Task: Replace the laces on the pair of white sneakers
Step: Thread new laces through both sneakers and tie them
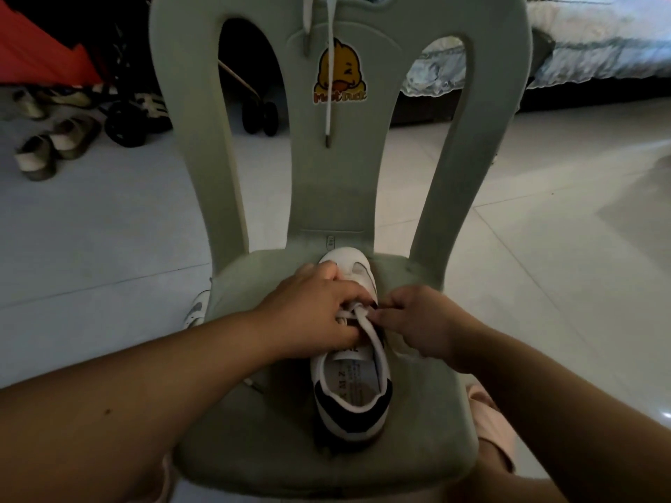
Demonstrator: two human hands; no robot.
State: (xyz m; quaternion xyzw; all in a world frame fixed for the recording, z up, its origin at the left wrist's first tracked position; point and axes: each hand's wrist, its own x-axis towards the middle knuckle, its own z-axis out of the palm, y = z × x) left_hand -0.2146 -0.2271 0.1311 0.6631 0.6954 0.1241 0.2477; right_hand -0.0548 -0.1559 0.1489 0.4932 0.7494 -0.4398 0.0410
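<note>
A white sneaker (350, 386) with a dark heel patch stands on the seat of a pale green plastic chair (254, 430), toe pointing at the backrest. My left hand (312, 310) lies over its front and grips the white lace (366, 323) at the eyelets. My right hand (421, 321) pinches the same lace from the right side. A second white sneaker (196, 308) shows partly on the floor beside the chair's left edge. Another white lace (328, 78) hangs down the chair's backrest.
The backrest carries a yellow duck sticker (339, 72). Sandals (54, 143) and a stroller's wheels (125, 127) stand on the tiled floor at the back left. A bed (599, 41) with a frilled cover is at the back right. Pink cloth (490, 422) lies by the seat's right edge.
</note>
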